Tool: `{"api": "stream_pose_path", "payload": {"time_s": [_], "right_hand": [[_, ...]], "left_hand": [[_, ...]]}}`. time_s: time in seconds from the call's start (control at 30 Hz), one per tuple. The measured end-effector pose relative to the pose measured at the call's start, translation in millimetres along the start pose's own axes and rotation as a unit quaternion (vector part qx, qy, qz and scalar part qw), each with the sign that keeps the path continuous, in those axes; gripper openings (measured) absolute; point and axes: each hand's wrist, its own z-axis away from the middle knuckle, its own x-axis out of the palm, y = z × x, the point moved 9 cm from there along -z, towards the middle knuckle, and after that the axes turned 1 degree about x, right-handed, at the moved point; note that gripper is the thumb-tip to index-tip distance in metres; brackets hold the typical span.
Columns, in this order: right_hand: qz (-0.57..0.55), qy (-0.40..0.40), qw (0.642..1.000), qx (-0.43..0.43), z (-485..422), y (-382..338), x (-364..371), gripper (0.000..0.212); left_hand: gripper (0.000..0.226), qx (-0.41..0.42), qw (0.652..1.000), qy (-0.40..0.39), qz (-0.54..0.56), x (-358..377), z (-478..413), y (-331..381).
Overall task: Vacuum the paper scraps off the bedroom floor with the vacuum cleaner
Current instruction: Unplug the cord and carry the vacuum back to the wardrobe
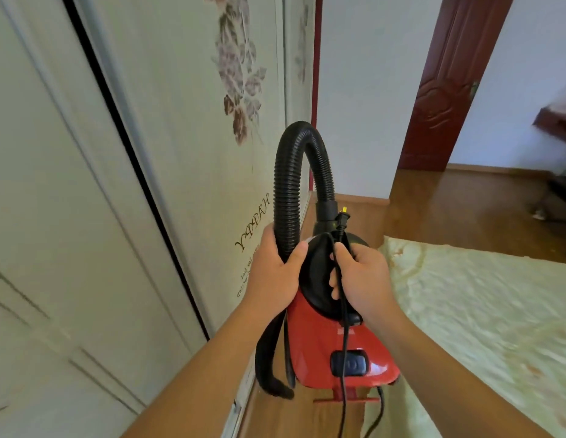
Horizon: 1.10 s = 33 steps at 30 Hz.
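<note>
A red vacuum cleaner (319, 346) with a black top hangs in the air in front of me. Its black ribbed hose (291, 172) arches up from the front and comes back down on the left. My left hand (275, 273) grips the hose beside the body. My right hand (360, 279) grips the black carry handle together with the black power cord (344, 358), whose plug (342, 221) sticks up above my fingers. A black power button (349, 363) sits on the red rear. No paper scraps show on the floor.
White sliding wardrobe doors (117, 184) with a flower print run along the left. A bed with a pale green cover (480, 311) fills the right. A narrow strip of wooden floor (449, 203) lies between them and widens toward a dark red door (446, 90).
</note>
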Motion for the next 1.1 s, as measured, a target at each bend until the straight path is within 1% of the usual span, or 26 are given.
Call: {"api": "stream_pose_path", "payload": {"time_s": [0.13, 0.23, 0.3, 0.4, 0.5, 0.63, 0.9, 1.0, 1.1], "right_hand": [[0.005, -0.005, 1.000, 0.001, -66, 7, -28, 0.038], [0.011, -0.010, 1.000, -0.007, -115, 6, -50, 0.037], [0.012, -0.011, 1.000, -0.009, -145, 5, -64, 0.037], [0.010, -0.016, 1.000, -0.010, -186, 3, -82, 0.036], [0.015, -0.018, 1.000, -0.013, -221, 1, -92, 0.035], [0.013, -0.009, 1.000, -0.009, -268, 6, -98, 0.035], [0.033, 0.026, 0.999, 0.003, -368, 28, -85, 0.037], [0.037, 0.043, 0.998, 0.007, -413, 31, -77, 0.038], [0.032, 0.063, 0.997, 0.007, -455, 27, -69, 0.039]], "left_hand": [[0.020, -0.004, 1.000, 0.008, -0.002, 50, -55, -2], [0.025, 0.003, 1.000, 0.021, -0.004, 84, -93, 4], [0.023, 0.005, 1.000, 0.023, -0.003, 106, -116, 7], [0.019, 0.006, 1.000, 0.022, -0.001, 134, -149, 8], [0.022, 0.000, 1.000, 0.022, 0.002, 155, -179, 8], [0.023, 0.006, 1.000, 0.014, 0.014, 179, -220, 0], [0.028, 0.009, 0.998, -0.019, 0.063, 226, -323, -53], [0.020, 0.025, 0.995, -0.041, 0.087, 240, -371, -65], [0.016, 0.031, 0.994, -0.059, 0.086, 250, -421, -76]]}}
